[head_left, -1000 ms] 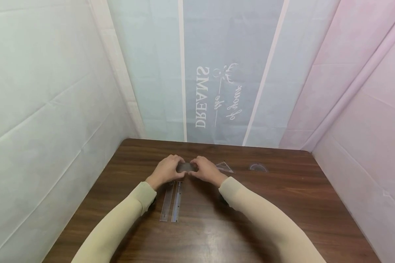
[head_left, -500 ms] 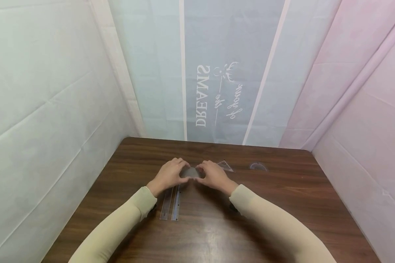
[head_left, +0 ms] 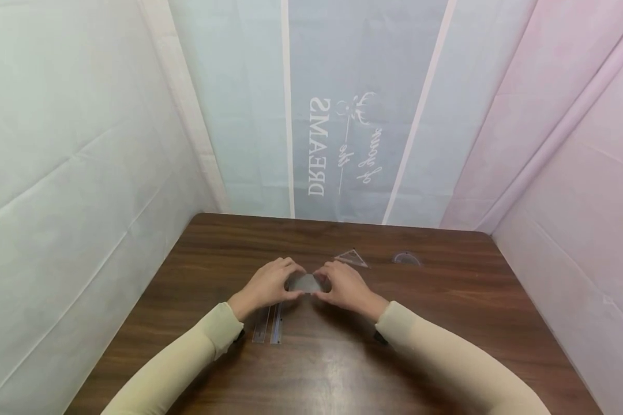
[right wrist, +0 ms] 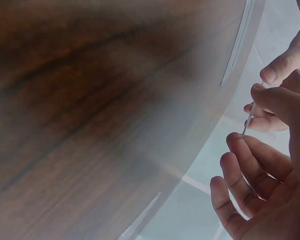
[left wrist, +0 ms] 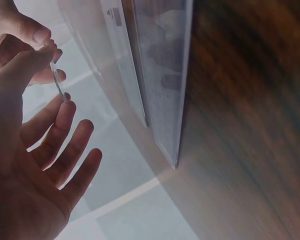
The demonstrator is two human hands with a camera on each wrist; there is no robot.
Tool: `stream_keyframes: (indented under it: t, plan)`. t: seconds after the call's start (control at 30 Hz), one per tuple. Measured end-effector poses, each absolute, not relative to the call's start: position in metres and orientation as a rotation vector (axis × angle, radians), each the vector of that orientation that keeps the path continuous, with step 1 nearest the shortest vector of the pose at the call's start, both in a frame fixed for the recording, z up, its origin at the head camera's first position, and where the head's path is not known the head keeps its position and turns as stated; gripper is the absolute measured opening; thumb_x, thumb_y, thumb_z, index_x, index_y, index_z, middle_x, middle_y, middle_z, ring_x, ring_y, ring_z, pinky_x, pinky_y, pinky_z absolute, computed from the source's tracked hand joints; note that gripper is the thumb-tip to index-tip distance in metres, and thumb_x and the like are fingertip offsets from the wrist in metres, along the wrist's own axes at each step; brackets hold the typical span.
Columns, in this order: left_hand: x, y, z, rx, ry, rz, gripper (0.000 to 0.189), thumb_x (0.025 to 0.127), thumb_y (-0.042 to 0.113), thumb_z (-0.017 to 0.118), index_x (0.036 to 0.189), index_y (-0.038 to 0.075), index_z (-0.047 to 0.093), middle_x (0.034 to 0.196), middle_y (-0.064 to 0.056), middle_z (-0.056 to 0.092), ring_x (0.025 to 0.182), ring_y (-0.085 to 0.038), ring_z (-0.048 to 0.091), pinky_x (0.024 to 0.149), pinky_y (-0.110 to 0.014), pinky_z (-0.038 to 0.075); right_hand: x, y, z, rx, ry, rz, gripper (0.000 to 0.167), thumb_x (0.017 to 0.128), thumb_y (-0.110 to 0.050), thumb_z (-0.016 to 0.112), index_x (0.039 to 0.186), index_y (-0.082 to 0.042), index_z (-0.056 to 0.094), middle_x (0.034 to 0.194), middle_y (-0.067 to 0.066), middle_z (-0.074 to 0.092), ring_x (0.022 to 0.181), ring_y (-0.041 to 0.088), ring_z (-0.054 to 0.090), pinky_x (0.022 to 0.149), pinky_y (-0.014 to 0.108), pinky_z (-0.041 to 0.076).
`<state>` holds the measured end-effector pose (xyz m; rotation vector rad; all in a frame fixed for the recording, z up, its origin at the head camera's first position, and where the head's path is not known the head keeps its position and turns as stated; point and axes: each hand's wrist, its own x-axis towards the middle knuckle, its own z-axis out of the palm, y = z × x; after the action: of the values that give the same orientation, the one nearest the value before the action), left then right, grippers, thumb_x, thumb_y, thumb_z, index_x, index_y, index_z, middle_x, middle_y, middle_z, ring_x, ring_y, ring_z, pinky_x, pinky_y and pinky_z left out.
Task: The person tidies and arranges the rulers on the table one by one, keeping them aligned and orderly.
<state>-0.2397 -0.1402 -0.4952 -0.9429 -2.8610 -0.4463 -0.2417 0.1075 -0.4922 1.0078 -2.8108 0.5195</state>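
Between both hands is a thin, flat, see-through plastic piece, greyish in the head view and seen edge-on as a narrow line in both wrist views. Its kind cannot be told. My left hand pinches its left side between thumb and index finger, with the other fingers spread loosely in the left wrist view. My right hand pinches the opposite side the same way. Below the left hand, two clear rulers, a left one and a right one, lie side by side, their far ends hidden by that hand.
Behind the right hand a clear set square lies on the brown wooden table. Farther right is a clear protractor. Cloth-covered walls stand along the left, back and right of the table.
Both hands have moved toward the body and a little to the right, carrying the plastic piece. More of the set square shows now; the rulers, set square and protractor have stayed put.
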Motion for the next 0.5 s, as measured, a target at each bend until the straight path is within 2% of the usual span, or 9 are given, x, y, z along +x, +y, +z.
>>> stream_keyframes:
  t: [0.03,0.23,0.5]
  plan:
    - [-0.238,-0.140,-0.495,-0.944,-2.863,-0.444,0.050,0.094,0.046,0.084,0.134,0.019,0.072,0.125,0.001,0.067,0.105,-0.017,0.064,0.088,-0.038,0.056,-0.240,0.108,-0.492,1.011,-2.810,0.512,0.045,0.089,-0.038,0.090,0.122,-0.009,0.079,0.099,-0.002,0.070,0.088,0.014,0.063,0.079,0.037,0.057]
    - [-0.229,-0.138,-0.495,-0.987,-2.857,-0.426,0.049,0.094,0.047,0.084,0.132,0.019,0.073,0.125,0.002,0.069,0.107,-0.017,0.064,0.092,-0.039,0.056,-0.227,0.111,-0.492,1.028,-2.808,0.467,0.045,0.089,-0.040,0.090,0.121,-0.010,0.079,0.097,-0.003,0.068,0.089,0.014,0.060,0.079,0.037,0.054]
    - [-0.216,-0.136,-0.495,-1.042,-2.849,-0.389,0.051,0.092,0.049,0.085,0.131,0.019,0.073,0.121,0.004,0.070,0.103,-0.014,0.062,0.089,-0.037,0.056,-0.214,0.116,-0.495,1.050,-2.802,0.480,0.042,0.088,-0.041,0.091,0.117,-0.013,0.079,0.094,-0.007,0.067,0.083,0.010,0.056,0.074,0.032,0.052]
